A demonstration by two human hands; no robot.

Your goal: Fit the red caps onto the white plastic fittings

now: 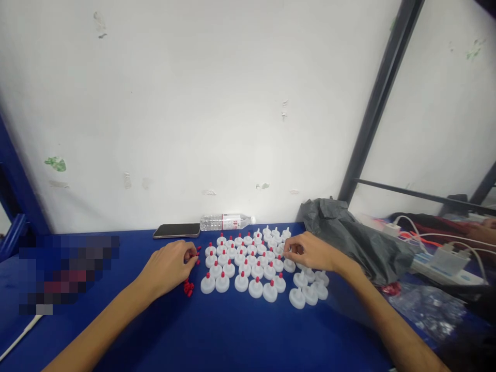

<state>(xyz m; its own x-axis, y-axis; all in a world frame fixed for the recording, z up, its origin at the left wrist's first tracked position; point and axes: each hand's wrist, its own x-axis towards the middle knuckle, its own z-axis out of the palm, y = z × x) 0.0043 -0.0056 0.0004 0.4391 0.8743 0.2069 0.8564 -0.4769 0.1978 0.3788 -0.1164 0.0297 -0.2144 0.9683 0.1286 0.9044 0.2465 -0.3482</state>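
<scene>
Many white round lids with upright spouts stand in loose rows on the blue table; a front one (256,288) wears a small red cap on its spout. Several lids at the right, such as this bare lid (297,298), have uncovered spouts. My left hand (172,264) is closed at the left side of the rows, with red between its fingertips. Loose red caps (188,288) lie just below it. My right hand (312,251) pinches at the spout of a white lid (289,265); its fingers hide the spout's tip.
Behind the lids, a clear plastic bottle (227,222) lies on its side against the wall, beside a dark phone (177,230). A black plastic bag (349,237), a power strip (445,266) with cables and clear plastic wrapping (430,310) occupy the right side. A blurred patch covers the left.
</scene>
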